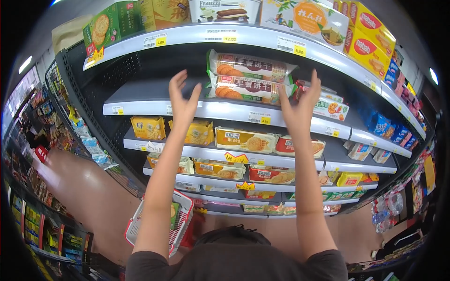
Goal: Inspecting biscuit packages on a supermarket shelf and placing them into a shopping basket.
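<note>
Both of my arms reach towards a shop shelf with two stacked packs of breakfast biscuits, an upper pack point(253, 66) and a lower pack point(250, 88). My left hand point(184, 96) is raised left of the packs, fingers apart, holding nothing. My right hand point(300, 100) is at their right end, thumb and fingers spread; its thumb overlaps the lower pack in the picture, and whether it touches is not clear. Right of that hand lie boxed biscuits point(328, 107), partly behind it.
A higher shelf edge point(225, 35) carries several biscuit boxes. Lower shelves hold yellow packets point(148, 128) and long biscuit packs point(245, 139). Down by my left forearm is a white and red shopping basket point(182, 219) with a green box in it. Bottled drinks point(386, 210) stand at the right.
</note>
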`<state>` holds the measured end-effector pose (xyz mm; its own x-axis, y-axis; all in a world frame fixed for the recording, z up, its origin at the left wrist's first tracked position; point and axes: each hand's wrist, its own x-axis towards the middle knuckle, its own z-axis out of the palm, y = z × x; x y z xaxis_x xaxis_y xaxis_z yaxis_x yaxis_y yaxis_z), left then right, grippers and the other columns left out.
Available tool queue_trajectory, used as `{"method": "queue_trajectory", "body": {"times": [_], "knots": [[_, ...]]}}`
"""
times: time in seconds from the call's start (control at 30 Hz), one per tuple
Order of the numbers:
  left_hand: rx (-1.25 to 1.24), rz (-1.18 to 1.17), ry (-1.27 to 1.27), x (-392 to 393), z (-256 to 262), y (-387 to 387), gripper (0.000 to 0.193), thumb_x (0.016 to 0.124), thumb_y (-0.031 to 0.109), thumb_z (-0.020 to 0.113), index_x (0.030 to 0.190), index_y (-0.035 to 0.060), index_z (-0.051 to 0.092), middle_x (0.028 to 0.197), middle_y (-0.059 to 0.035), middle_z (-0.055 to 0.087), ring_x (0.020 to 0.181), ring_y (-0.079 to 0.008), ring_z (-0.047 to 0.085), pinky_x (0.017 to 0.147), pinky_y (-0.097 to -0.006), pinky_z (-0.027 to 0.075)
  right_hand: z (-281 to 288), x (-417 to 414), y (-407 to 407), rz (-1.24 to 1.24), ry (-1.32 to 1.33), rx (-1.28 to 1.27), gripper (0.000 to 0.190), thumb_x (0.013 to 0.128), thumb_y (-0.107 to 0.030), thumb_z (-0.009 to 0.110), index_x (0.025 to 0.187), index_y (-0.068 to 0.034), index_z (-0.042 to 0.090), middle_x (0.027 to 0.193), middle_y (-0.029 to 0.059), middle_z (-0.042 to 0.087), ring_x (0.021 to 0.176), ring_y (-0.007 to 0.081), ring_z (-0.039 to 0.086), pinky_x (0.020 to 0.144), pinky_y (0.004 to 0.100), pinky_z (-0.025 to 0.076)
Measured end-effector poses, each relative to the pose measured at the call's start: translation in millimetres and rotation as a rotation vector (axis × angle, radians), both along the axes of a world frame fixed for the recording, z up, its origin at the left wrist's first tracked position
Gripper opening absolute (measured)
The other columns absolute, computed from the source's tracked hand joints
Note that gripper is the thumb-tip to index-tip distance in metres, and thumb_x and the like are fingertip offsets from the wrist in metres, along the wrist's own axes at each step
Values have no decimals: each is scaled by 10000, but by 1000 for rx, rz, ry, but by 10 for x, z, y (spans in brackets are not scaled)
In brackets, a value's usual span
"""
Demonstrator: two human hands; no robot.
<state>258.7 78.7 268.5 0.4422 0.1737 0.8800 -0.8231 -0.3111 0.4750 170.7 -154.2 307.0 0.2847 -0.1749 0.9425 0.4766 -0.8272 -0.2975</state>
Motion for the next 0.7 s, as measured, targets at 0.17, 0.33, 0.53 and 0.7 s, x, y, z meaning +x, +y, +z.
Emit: {"method": "queue_trajectory", "body": {"times": [0.17,0.33,0.53,0.7], "knots": [[-136,164,33,-658,-941,258,316,686,-28,507,984,-11,402,1000,-121,415,950,-230,410,851,-322,307,-640,-420,303,41,7,-87,620,654,-37,569,1185,17,255,1229,214,224,1173,372,166,944,440,150],[-79,220,357,-1366,-2028,449,304,619,-53,495,908,3,421,964,-161,431,921,-275,422,822,-330,327,-1650,-513,457,274,115,-160,481,644,1,518,1096,-14,352,1166,197,328,1111,332,295,919,408,217],[-123,243,924,-2328,-3165,692,343,613,-9,524,938,5,414,1012,-186,397,938,-319,412,807,-344,359,-2443,-826,939,625,676,-272,430,636,8,523,1053,-44,432,1093,154,401,1022,315,390,855,389,319],[60,418,1273,-2728,-3769,896,482,611,114,603,1015,-37,389,1106,-300,309,1022,-429,343,859,-408,325,-2738,-956,1205,903,993,-502,429,647,-21,537,1065,-64,450,1094,114,420,982,279,435,826,348,360]]}}
